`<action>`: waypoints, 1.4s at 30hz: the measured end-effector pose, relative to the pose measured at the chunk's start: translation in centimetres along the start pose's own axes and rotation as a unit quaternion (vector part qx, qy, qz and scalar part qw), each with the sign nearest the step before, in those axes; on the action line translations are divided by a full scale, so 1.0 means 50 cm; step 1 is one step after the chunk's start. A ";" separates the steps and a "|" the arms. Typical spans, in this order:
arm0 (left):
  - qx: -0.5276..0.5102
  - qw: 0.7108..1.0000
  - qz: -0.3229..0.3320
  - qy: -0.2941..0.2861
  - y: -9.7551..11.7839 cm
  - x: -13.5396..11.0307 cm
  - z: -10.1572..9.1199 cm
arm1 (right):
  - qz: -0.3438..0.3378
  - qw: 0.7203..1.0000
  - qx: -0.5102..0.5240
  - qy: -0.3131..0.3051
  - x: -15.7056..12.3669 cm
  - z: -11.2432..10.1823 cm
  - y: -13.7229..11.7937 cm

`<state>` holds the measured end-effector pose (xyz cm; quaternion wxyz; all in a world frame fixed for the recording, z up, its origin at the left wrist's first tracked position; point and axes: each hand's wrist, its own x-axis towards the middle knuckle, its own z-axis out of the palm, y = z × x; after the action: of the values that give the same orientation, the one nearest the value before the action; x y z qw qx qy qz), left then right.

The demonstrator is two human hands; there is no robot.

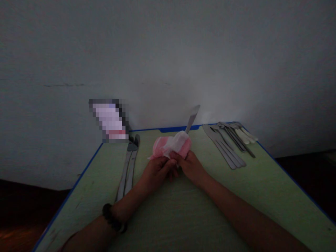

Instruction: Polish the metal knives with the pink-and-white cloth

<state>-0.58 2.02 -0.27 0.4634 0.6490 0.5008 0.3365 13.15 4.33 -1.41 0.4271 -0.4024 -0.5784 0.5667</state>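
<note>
A pink and white cloth (pixel 172 145) is bunched up over the middle of the table. From its top right a table knife's blade (pixel 193 118) sticks out, tilted up to the right; its handle is hidden by the cloth and fingers. My left hand (pixel 158 170) closes on the lower left of the cloth, wearing a dark beaded bracelet at the wrist. My right hand (pixel 191 166) pinches the cloth from the right, its thumb pressed on the front. Both hands nearly touch each other, and which one bears the knife cannot be seen.
Long metal cutlery (pixel 129 168) lies to the left, partly behind my left forearm. Several knives (pixel 228 154), other metal utensils (pixel 231 134) and white-handled pieces (pixel 243 135) lie at the right back. A blurred-out screen (pixel 110 120) leans on the wall. The green table (pixel 168 217) has blue edging.
</note>
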 end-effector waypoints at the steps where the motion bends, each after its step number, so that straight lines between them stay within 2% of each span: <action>1: 0.003 1.000 -0.003 -0.003 0.000 0.000 0.001 | -0.003 1.000 0.001 0.014 0.000 0.002 0.000; 6: 0.022 1.000 -0.004 -0.006 -0.006 0.001 0.001 | 0.023 0.997 0.010 0.078 -0.001 0.010 0.000; 13: 0.025 0.998 -0.005 -0.059 -0.015 0.000 -0.007 | 0.030 0.995 0.051 0.078 -0.002 0.007 -0.001; 18: 0.090 0.989 0.031 -0.116 -0.001 -0.024 0.010 | 0.052 0.980 0.059 0.180 0.006 -0.005 -0.002; 21: 0.128 0.976 0.039 -0.171 0.014 -0.043 0.025 | 0.054 0.974 0.078 0.208 0.014 -0.017 -0.002; 23: 0.095 0.978 0.040 -0.182 0.020 -0.048 0.031 | 0.054 0.971 0.082 0.219 0.018 -0.020 -0.002; 25: 0.018 0.988 0.026 -0.152 0.020 -0.042 0.035 | 0.050 0.972 0.080 0.214 0.017 -0.016 -0.001; 28: -0.070 0.995 -0.034 -0.056 0.011 -0.025 0.040 | 0.023 0.984 0.038 0.172 0.012 -0.004 0.000; 30: -0.062 0.996 -0.065 -0.015 0.007 -0.016 0.043 | 0.008 0.988 0.005 0.156 0.008 0.001 0.001; 32: -0.033 0.997 -0.068 0.003 0.010 -0.014 0.043 | 0.005 0.986 -0.005 0.167 0.008 0.000 0.003; 36: 0.034 0.999 -0.040 0.006 0.023 -0.024 0.043 | 0.000 0.975 0.009 0.220 0.023 -0.024 0.011; 39: 0.091 0.995 -0.034 -0.020 0.026 -0.031 0.042 | -0.006 0.963 0.025 0.270 0.042 -0.059 0.017; 42: 0.098 0.992 -0.050 -0.055 0.023 -0.034 0.037 | -0.004 0.947 0.049 0.317 0.059 -0.098 0.019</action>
<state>1.01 -0.20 0.21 0.4410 0.6828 0.5367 0.2261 16.85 8.69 -2.26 0.6100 -0.5379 -0.3857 0.4358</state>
